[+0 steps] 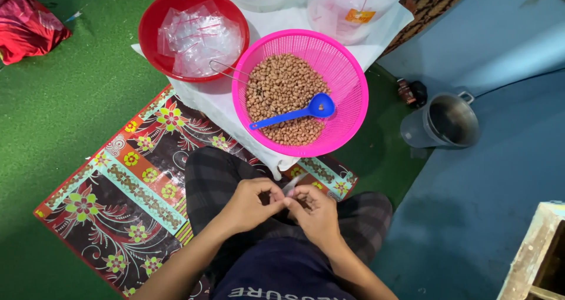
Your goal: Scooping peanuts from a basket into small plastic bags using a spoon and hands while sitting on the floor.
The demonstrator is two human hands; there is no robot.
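Seated cross-legged on a flowered mat (118, 200), with both hands together over the lap. Left hand (250, 203) and right hand (315, 212) each pinched on a small clear bag (292, 184), fingertips meeting at its edge; contents too small to tell. Looks like the bag-handling step, working the mouth of the bag, though opening or sealing cannot be told apart. Just ahead, on a low white tabletop (212, 103), a pink basket (350, 82) full of peanuts (279, 91) with a blue scoop (294, 115) lying in them, and beside it a red bowl (156, 26) of spare clear bags (200, 38). Probably calls next for a steady two-handed pinch along the thin edge.
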